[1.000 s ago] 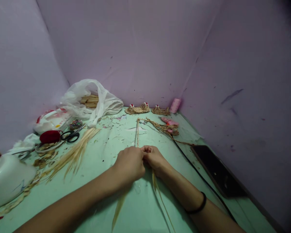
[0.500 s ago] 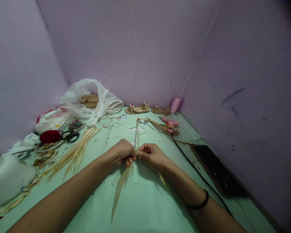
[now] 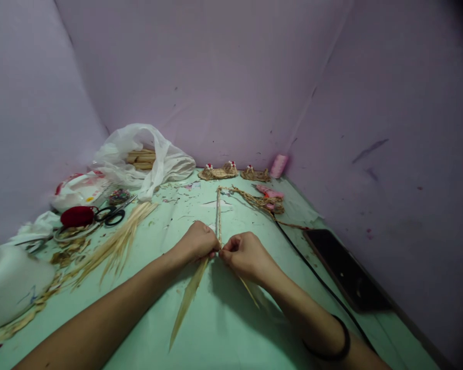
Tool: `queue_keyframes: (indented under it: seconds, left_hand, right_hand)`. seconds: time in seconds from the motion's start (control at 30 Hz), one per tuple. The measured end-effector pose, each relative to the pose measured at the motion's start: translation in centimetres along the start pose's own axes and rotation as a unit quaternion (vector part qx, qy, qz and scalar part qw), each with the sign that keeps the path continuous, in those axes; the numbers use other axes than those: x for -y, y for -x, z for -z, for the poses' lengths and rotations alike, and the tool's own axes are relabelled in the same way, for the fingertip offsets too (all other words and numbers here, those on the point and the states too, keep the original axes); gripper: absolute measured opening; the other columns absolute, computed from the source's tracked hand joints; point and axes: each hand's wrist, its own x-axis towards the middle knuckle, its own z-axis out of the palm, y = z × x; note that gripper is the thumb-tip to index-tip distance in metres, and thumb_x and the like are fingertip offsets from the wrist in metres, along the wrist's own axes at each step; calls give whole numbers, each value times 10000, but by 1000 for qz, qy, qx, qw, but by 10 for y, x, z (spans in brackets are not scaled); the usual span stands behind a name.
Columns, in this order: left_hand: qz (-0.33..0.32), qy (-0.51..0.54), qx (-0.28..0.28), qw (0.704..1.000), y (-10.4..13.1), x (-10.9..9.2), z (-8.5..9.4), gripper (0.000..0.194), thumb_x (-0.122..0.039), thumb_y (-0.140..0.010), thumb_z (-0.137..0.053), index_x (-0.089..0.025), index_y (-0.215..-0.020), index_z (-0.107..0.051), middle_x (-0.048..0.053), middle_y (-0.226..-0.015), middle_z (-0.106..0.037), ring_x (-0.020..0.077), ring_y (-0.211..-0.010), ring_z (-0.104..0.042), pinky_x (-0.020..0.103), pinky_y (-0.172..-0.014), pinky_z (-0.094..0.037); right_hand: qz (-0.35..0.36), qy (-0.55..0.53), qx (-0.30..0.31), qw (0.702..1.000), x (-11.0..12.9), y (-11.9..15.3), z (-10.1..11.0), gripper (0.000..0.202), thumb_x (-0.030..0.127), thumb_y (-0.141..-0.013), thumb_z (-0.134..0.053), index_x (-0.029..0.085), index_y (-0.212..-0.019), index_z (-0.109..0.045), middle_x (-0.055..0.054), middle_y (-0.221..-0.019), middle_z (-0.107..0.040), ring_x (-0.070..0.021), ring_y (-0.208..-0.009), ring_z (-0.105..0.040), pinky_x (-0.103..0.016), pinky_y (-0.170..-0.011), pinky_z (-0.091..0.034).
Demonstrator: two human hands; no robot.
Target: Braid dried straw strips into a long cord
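Note:
Fingers of my left hand [image 3: 198, 241] are closed on the near end of a thin braided straw cord [image 3: 219, 218]. My right hand [image 3: 247, 253] pinches the same end from the other side, its fingertips almost touching the left ones. The cord runs straight away from me, then bends right into a tangle of finished cord [image 3: 256, 199]. A loose pale straw strip [image 3: 189, 303] hangs below my left hand. Another strip [image 3: 250, 292] sticks out under my right hand. The exact crossing of the strands is hidden by my fingers.
At left lie a straw bundle [image 3: 129, 234], black-handled scissors [image 3: 114, 215], a red pincushion-like object [image 3: 77, 216] and a white rounded container [image 3: 15, 288]. Behind are a plastic bag [image 3: 165, 159] and small woven slippers [image 3: 218, 173]. At right are a pink glue gun [image 3: 270, 192] and a phone [image 3: 345, 270].
My hands have come slightly nearer to me along the cord. The right wrist has swung outward and lower, and the left strip's tip has shifted left.

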Motion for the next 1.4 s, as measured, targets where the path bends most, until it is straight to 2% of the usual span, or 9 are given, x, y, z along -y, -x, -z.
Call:
queue_keyframes:
  seconds: [0.13, 0.2, 0.3, 0.43, 0.53, 0.73, 0.87, 1.07, 1.4]
  left_hand:
    - [-19, 63, 41, 997, 3, -1, 7, 99, -204, -516, -520, -115, -482, -545, -25, -327, -401, 71, -283, -301, 204, -293, -180]
    - [-12, 85, 53, 995, 3, -1, 9, 73, -190, -493, -539, -117, -487, -539, -40, -323, -389, 56, -274, -274, 196, -291, -151]
    - [-19, 136, 68, 988, 2, 0, 10, 66, -167, -462, -547, -123, -457, -498, -59, -312, -360, 29, -276, -231, 183, -300, -110]
    - [-27, 186, 110, 976, 0, 3, 8, 116, -198, -456, -566, -134, -450, -468, -63, -327, -366, 18, -275, -216, 184, -303, -78]
    - [-31, 194, 125, 973, -2, 5, 6, 116, -208, -475, -566, -136, -461, -476, -64, -320, -358, 19, -271, -207, 186, -301, -76]
    - [-32, 173, 132, 975, -7, 10, 6, 112, -192, -487, -557, -145, -447, -463, -69, -308, -329, 28, -267, -210, 191, -293, -81]
    - [-33, 175, 142, 974, -8, 11, 5, 105, -192, -487, -558, -137, -449, -478, -65, -320, -345, 26, -276, -221, 188, -302, -90]
    - [-40, 195, 130, 971, -2, 6, 3, 118, -163, -464, -541, -138, -410, -439, -67, -315, -332, 17, -289, -199, 190, -322, -72]
    - [-46, 153, 95, 983, -1, 8, -1, 81, -119, -476, -497, -142, -421, -442, -62, -334, -319, 35, -318, -222, 205, -345, -105]
  right_hand:
    - [52, -50, -21, 997, 0, 4, -10, 178, 276, -619, -526, 125, -558, -597, -11, -508, -546, -83, -480, -435, -174, -406, -269]
    - [73, -76, 8, 994, 0, 4, -8, 145, 221, -625, -503, 128, -566, -597, -6, -518, -552, -78, -479, -441, -169, -416, -282]
    - [25, -131, 102, 986, 0, 0, 2, 111, 180, -617, -509, 124, -575, -595, 0, -494, -552, -71, -426, -437, -173, -412, -306]
    - [-37, -211, 52, 975, 3, -7, 16, 48, 147, -627, -528, 129, -597, -562, 14, -494, -541, -62, -439, -449, -165, -445, -338]
    - [-81, -271, 114, 952, 5, -9, 17, 50, 154, -657, -515, 133, -625, -548, 22, -487, -524, -60, -419, -441, -173, -436, -337]
    - [-83, -174, 99, 976, -1, -11, 13, 114, 116, -591, -557, 116, -485, -517, 59, -362, -411, -18, -331, -267, -178, -352, -166]
    - [-71, -180, 138, 971, -4, -13, 18, 79, 98, -576, -533, 121, -502, -519, 62, -372, -439, -18, -321, -291, -169, -343, -191]
    - [-54, -189, 237, 951, -11, -12, 39, 109, 202, -568, -626, 100, -573, -587, -2, -495, -577, -56, -422, -475, -165, -424, -346]
    - [-50, -244, 49, 967, -12, -18, 37, 200, 278, -551, -664, 111, -628, -585, -13, -540, -593, -77, -466, -493, -209, -495, -400]
